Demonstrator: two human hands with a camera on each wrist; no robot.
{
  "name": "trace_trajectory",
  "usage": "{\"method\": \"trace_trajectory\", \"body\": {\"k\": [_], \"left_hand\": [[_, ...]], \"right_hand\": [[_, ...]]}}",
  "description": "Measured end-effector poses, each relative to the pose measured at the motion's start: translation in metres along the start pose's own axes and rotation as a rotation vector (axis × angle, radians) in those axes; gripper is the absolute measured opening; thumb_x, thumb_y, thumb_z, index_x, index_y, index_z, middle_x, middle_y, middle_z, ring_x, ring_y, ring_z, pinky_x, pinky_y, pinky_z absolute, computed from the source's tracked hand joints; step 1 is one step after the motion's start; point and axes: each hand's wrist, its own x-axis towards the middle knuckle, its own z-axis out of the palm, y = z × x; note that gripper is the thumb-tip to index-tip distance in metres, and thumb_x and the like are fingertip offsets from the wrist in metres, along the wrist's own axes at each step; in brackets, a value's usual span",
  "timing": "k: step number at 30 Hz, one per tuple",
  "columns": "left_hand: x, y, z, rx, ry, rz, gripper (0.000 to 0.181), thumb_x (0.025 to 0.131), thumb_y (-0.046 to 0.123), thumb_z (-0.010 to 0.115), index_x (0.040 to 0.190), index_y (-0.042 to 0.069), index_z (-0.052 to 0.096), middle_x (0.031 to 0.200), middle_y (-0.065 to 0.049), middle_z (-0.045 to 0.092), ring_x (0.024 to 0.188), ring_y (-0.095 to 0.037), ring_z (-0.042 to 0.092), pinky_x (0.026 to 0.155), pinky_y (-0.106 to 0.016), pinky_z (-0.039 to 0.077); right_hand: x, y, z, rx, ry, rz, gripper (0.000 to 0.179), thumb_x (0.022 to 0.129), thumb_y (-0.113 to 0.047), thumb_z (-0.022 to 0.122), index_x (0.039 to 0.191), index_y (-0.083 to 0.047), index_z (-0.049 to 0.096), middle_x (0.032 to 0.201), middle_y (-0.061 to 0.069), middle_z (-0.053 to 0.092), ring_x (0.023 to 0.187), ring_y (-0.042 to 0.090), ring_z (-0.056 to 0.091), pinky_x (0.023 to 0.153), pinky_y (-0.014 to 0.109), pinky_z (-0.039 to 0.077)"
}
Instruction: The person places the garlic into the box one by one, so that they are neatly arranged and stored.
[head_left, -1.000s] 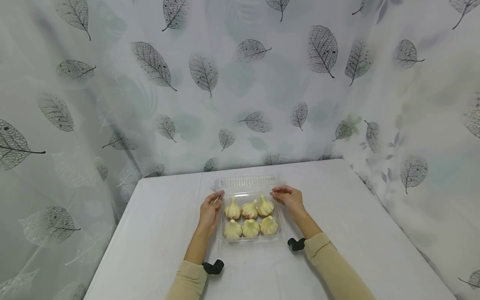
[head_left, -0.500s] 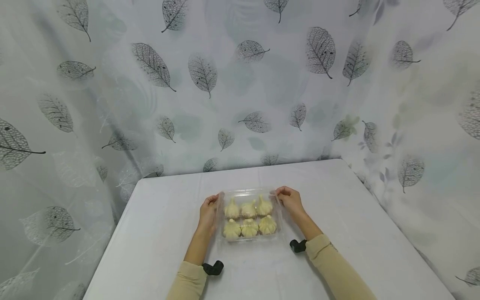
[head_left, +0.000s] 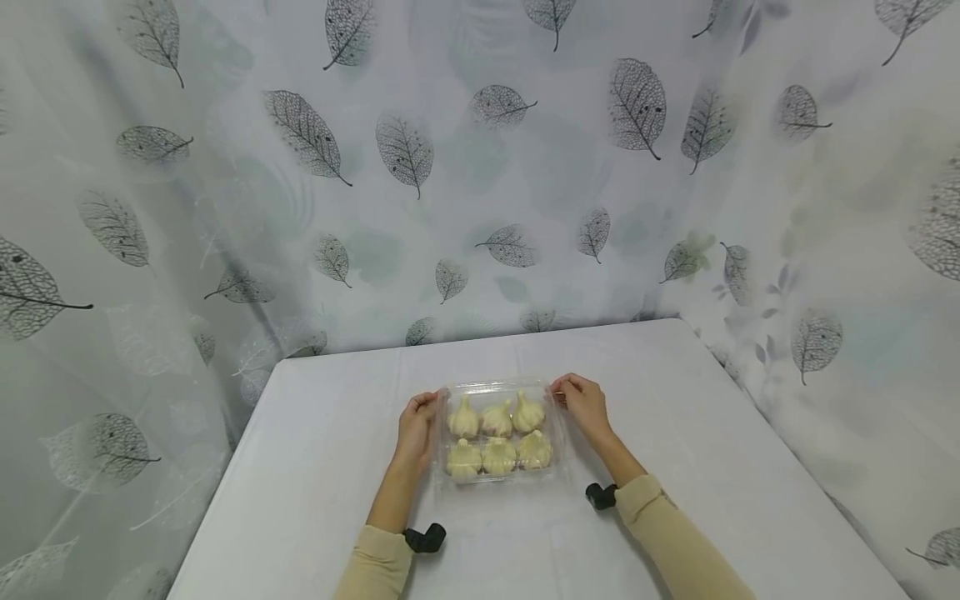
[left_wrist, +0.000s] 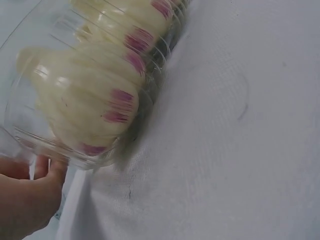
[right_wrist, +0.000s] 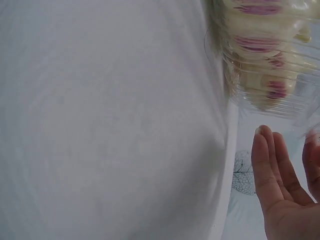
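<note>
A clear plastic clamshell box (head_left: 497,480) lies on the table with its lid down. Inside, several garlic bulbs (head_left: 535,450) sit in two rows, and purple streaks show on them in the wrist views. At the box's far left corner, my left hand (head_left: 415,427) holds the edge; thumb and fingertips meet the plastic rim in the left wrist view. My right hand (head_left: 585,406) is at the far right corner. In the right wrist view its fingers (right_wrist: 267,165) are fairly straight and sit just off the ribbed side, with the thumb near the lid's edge.
A white cloth covers the table (head_left: 330,450). Leaf-printed curtains (head_left: 480,192) hang behind it and along both sides. A small black device is strapped at each wrist, just past the beige sleeves (head_left: 660,521).
The box's lid stood open behind the bulbs; it has swung forward and down over them. Both hands stay by the far corners, the right one slightly farther out.
</note>
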Motion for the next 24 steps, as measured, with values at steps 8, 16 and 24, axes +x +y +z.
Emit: {"method": "trace_trajectory", "body": {"k": [8,16,24], "left_hand": [[-0.011,0.002,-0.005,0.003,0.003,0.035,0.032,0.106,0.003,0.050,0.135,-0.011,0.051,0.142,-0.022,0.053,0.137,-0.035,0.051,0.121,-0.038,0.043],[-0.040,0.013,-0.008,0.266,-0.008,0.028,0.049,0.105,0.014,0.060,0.150,-0.002,0.046,0.153,-0.021,0.049,0.141,-0.038,0.049,0.121,-0.047,0.041],[-0.067,0.010,-0.019,0.425,-0.023,0.055,0.052,0.102,0.024,0.065,0.149,0.007,0.051,0.149,-0.014,0.055,0.132,-0.035,0.057,0.115,-0.051,0.045]], "right_hand": [[-0.012,-0.002,-0.007,-0.187,-0.028,-0.048,0.014,0.096,-0.019,0.068,0.106,-0.010,0.075,0.110,0.010,0.075,0.091,0.023,0.073,0.072,0.031,0.061],[-0.030,-0.011,-0.018,-0.199,-0.057,-0.089,0.024,0.095,-0.013,0.075,0.118,-0.008,0.073,0.115,0.012,0.075,0.095,0.027,0.074,0.077,0.036,0.063],[-0.053,-0.016,-0.032,-0.150,-0.121,-0.056,0.039,0.091,-0.009,0.077,0.129,-0.002,0.067,0.113,0.014,0.076,0.095,0.029,0.075,0.077,0.035,0.065]]}}
